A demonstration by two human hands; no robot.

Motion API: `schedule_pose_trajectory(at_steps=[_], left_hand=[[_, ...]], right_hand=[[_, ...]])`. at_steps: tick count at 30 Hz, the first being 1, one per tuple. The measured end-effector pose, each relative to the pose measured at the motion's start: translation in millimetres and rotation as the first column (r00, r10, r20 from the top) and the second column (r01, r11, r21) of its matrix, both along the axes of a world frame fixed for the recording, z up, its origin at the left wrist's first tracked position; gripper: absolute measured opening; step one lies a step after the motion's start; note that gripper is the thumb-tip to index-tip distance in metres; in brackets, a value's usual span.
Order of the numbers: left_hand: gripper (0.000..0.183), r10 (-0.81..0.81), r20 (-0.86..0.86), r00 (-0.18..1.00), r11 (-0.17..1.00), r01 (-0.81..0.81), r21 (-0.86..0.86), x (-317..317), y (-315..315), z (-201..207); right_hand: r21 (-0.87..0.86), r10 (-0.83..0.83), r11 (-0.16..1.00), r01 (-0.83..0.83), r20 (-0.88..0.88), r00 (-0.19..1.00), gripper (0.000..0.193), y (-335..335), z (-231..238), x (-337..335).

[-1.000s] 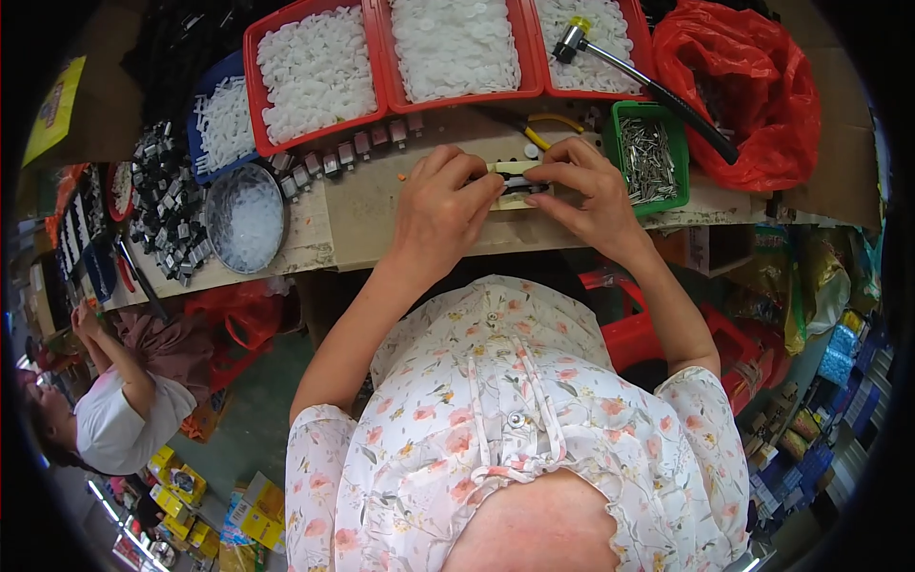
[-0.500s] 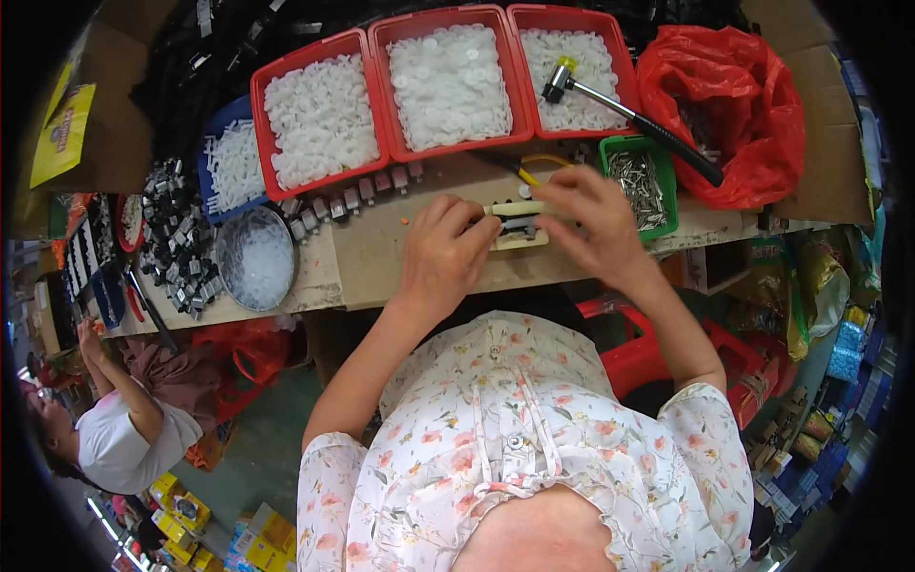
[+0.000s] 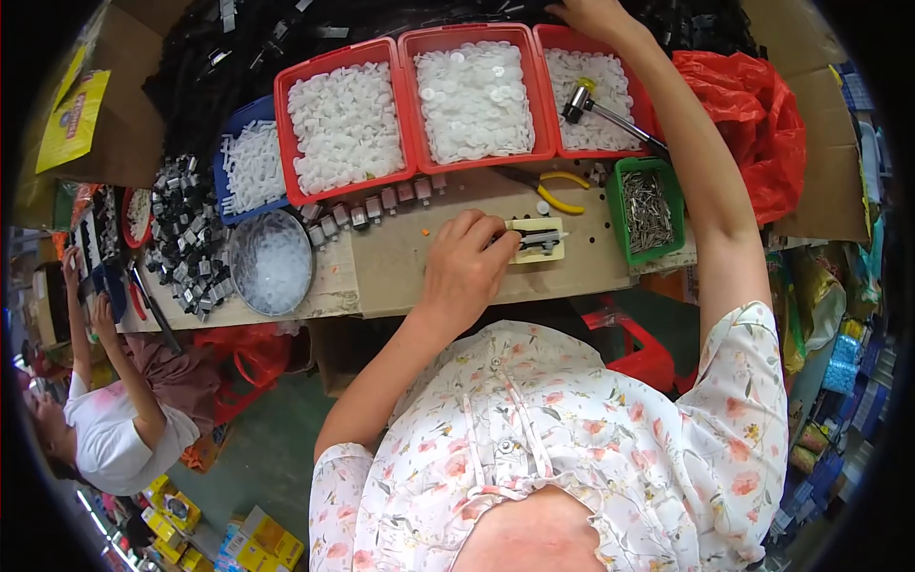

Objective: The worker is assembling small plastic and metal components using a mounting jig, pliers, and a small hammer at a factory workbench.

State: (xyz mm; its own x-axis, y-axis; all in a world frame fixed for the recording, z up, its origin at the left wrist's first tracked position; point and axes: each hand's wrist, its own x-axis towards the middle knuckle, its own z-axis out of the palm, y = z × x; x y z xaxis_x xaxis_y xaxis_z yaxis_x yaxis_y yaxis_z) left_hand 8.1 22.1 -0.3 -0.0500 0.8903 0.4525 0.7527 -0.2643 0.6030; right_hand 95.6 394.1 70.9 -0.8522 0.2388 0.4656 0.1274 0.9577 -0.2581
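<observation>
A cream-coloured block [image 3: 549, 255] lies on the work board, with a black part and a light grey piece [image 3: 543, 236] set in it. My left hand [image 3: 467, 257] is closed at the block's left end, its thumb and forefinger pinching the end of the black part. My right arm stretches far forward over the right-hand bin. My right hand [image 3: 593, 15] is at the top edge, beside the pile of black pieces [image 3: 505, 11]; its fingers are partly cut off. A small mallet [image 3: 610, 115] with a yellow tip rests across the right red bin [image 3: 545, 57].
Two more red bins [image 3: 407, 105] hold white plastic parts. Pliers with yellow handles [image 3: 562, 191] lie behind the block. To its right stands a green tray of metal pins [image 3: 649, 210]. A round dish [image 3: 270, 262] and black-and-silver parts [image 3: 186, 234] lie left, near another person [image 3: 124, 419].
My right hand has left the block and reached far forward to the black pile. My left hand stays at the block's left end. The view has shifted slightly.
</observation>
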Motion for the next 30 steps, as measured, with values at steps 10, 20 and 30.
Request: schedule_pose_trajectory(at_steps=[10,20,30], left_hand=[[0.031,0.117,0.289,0.95,0.993,-0.121,-0.005,-11.0,0.5,17.3],[0.038,0.09,0.994,0.057,0.988,0.119,-0.097,-16.3,19.5,35.8],[0.028,0.274,0.667,0.693,0.961,-0.226,-0.16,-32.0,-15.9,22.8]], right_hand=[[0.118,0.03,0.993,0.0,-0.248,0.968,0.019,-72.8,19.0,16.6],[-0.039,-0.033,0.999,0.032,-0.035,0.999,0.031,-225.5,8.3,63.4],[-0.509,-0.105,0.851,0.125,0.069,0.992,0.035,-263.8,-28.5,89.4]])
